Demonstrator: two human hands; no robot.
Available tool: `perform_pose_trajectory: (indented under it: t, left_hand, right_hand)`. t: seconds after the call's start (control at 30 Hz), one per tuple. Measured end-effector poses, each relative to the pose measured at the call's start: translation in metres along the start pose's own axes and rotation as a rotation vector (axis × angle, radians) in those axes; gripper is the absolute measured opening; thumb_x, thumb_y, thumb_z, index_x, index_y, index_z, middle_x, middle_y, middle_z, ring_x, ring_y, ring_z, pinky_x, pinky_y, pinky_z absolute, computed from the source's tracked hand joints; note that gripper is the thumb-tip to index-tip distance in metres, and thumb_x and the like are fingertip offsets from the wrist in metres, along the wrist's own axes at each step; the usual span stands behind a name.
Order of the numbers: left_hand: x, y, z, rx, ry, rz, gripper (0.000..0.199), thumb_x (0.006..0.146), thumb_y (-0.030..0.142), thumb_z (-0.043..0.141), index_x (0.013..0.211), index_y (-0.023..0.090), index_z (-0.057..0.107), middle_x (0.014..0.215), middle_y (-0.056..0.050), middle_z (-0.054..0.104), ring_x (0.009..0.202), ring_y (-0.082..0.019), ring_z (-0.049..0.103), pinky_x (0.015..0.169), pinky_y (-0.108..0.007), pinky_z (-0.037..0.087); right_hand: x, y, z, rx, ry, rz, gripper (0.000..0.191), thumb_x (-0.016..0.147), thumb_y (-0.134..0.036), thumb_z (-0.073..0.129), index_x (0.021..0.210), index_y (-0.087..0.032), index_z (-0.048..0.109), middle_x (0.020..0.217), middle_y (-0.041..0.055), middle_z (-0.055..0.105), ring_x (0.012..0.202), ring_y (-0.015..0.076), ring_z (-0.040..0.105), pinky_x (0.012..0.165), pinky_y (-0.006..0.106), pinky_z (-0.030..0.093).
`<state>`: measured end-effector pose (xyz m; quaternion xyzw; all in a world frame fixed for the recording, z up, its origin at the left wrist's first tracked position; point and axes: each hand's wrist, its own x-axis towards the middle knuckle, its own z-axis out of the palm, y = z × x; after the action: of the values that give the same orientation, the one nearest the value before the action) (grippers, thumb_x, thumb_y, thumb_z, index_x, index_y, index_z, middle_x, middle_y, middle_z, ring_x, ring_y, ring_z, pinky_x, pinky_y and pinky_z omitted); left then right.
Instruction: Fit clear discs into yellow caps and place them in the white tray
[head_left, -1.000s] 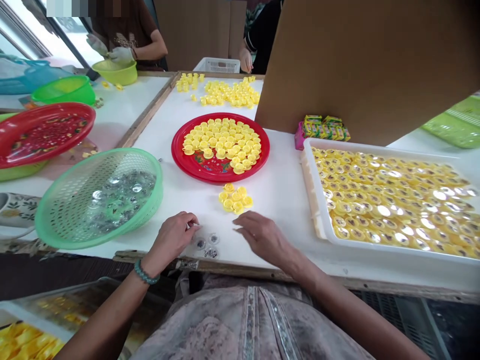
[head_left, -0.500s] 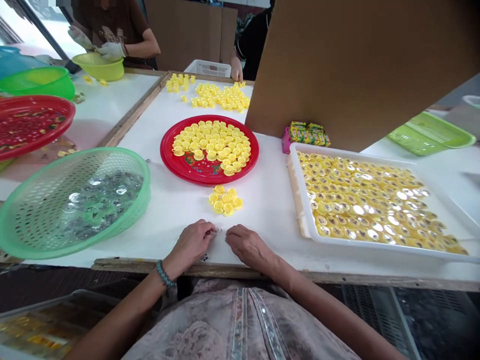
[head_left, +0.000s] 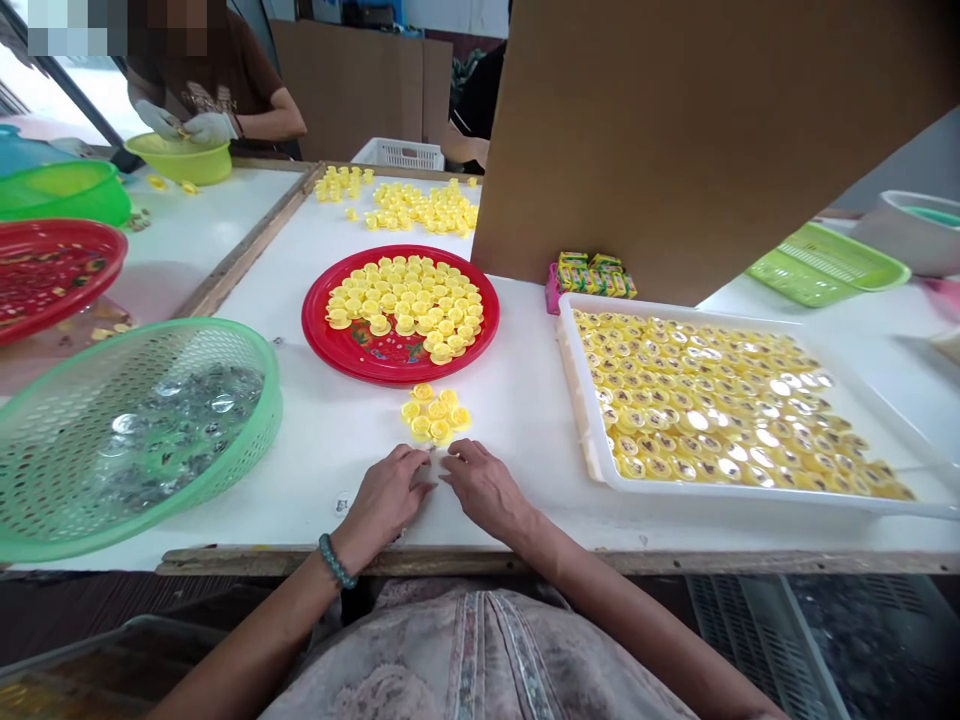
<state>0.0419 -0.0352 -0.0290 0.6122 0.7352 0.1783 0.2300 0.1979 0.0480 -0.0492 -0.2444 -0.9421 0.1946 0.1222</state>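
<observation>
White worktop with wooden edging (head_left: 525, 400): stretching from side to side, with the front edge close to the body.
Tall brown cardboard sheet (head_left: 637, 140): standing up behind the middle, toward the right, and hiding part of the far edge.
White rectangular plastic tray (head_left: 579, 400): set by the front edge, to the right; filled over most of the floor with shiny yellow rounds with dark centres (head_left: 697, 400).
Pale green round mesh basket (head_left: 255, 430): set near the front edge, to the left; holding a heap of clear plastic discs (head_left: 195, 430).
Red oval patterned tray (head_left: 330, 345): lying midway between front and far edges; loaded with small yellow plastic cups (head_left: 409, 300).
Right hand (head_left: 484, 485): low over the worktop near the front edge, curled, with fingertips just beside the other hand's; cannot tell whether gripping anything.
Left hand (head_left: 386, 495): level with the right, nearer the left edge, bent inward, with thumb and forefinger apart at the tips; contents of the grip impossible to make out.
Loose yellow cup cluster (head_left: 437, 410): lying between the red tray and the fingertips, just beyond both hands.
Single clear disc (head_left: 343, 503): resting near the front edge, just left of the left hand.
</observation>
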Motion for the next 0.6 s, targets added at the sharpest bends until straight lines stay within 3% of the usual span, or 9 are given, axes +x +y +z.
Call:
perform_pose_trajectory:
  t: [0.2,0.3,0.43,0.6]
  left_hand:
    - [-0.012,0.004,-0.002,-0.04,-0.13,0.013,0.007,0.078,0.021,0.054,0.073,0.02,0.058,0.078,-0.002,0.058,0.069,-0.016,0.055,0.064,-0.027,0.04]
    - [-0.012,0.007,-0.005,-0.088,-0.082,-0.036,0.006,0.076,0.022,0.056,0.079,0.019,0.06,0.079,-0.002,0.06,0.065,-0.016,0.054,0.063,-0.027,0.04]
    - [-0.005,0.012,0.001,-0.263,-0.075,-0.096,0.03,0.076,0.025,0.057,0.106,0.021,0.06,0.093,-0.003,0.067,0.064,-0.015,0.057,0.065,-0.028,0.044]
    - [-0.001,0.014,0.012,-0.199,-0.083,-0.026,0.021,0.076,0.016,0.054,0.094,0.021,0.065,0.09,-0.003,0.067,0.073,-0.016,0.06,0.069,-0.026,0.044]
  right_hand:
    - [-0.021,0.003,-0.003,-0.076,-0.084,-0.056,0.017,0.087,-0.007,0.044,0.082,-0.016,0.058,0.099,0.0085,0.055,0.088,0.0171,0.052,0.074,0.027,0.047]
    - [-0.031,0.005,-0.009,0.029,-0.098,-0.097,0.015,0.087,-0.007,0.045,0.082,-0.015,0.057,0.097,0.0087,0.056,0.087,0.017,0.053,0.077,0.029,0.047]
    - [-0.036,0.008,-0.007,0.332,0.048,0.026,0.013,0.084,-0.007,0.048,0.084,-0.017,0.056,0.097,0.0064,0.058,0.083,0.013,0.057,0.074,0.024,0.047]
    - [-0.038,0.018,-0.015,0.402,0.184,0.19,0.013,0.082,-0.007,0.049,0.08,-0.018,0.057,0.089,0.0042,0.059,0.075,0.0126,0.057,0.067,0.023,0.046]
